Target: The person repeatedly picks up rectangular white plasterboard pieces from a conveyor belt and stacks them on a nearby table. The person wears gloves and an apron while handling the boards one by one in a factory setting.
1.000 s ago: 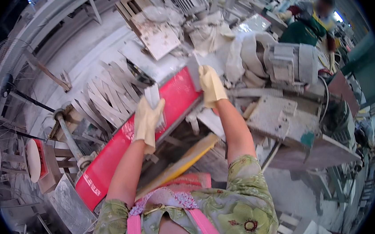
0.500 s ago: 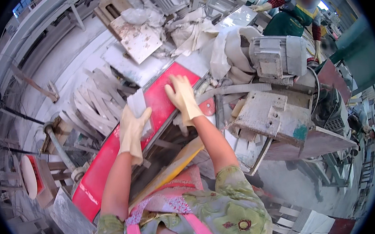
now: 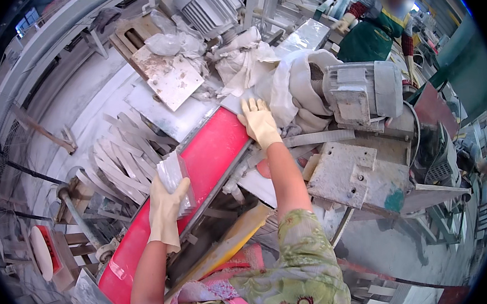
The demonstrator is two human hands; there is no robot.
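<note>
A long red belt [image 3: 211,152] runs slantwise in front of me, from lower left to upper middle, framed by grey metal edges. On it stands a small stack of thin whitish strips [image 3: 176,174]. My gloved left hand [image 3: 166,209] is closed around the near side of that stack, thumb on the right. At the belt's far end, my gloved right hand [image 3: 259,125] lies stretched out with fingers spread, its fingertips by the pale plate [image 3: 232,102] beyond the red surface. Nothing shows in the right hand.
Curved pale strips [image 3: 118,160] are heaped left of the belt. A dusty grey motor [image 3: 363,92] and a metal block [image 3: 343,169] stand at the right. Crumpled plastic and cloth [image 3: 241,62] lie beyond. A co-worker in a green apron [image 3: 367,40] stands at the far right.
My right hand has moved from the red belt out to its far end, with fingers spreading. My left hand stays at the strips, which now show more of their stacked edges. The view has shifted slightly.
</note>
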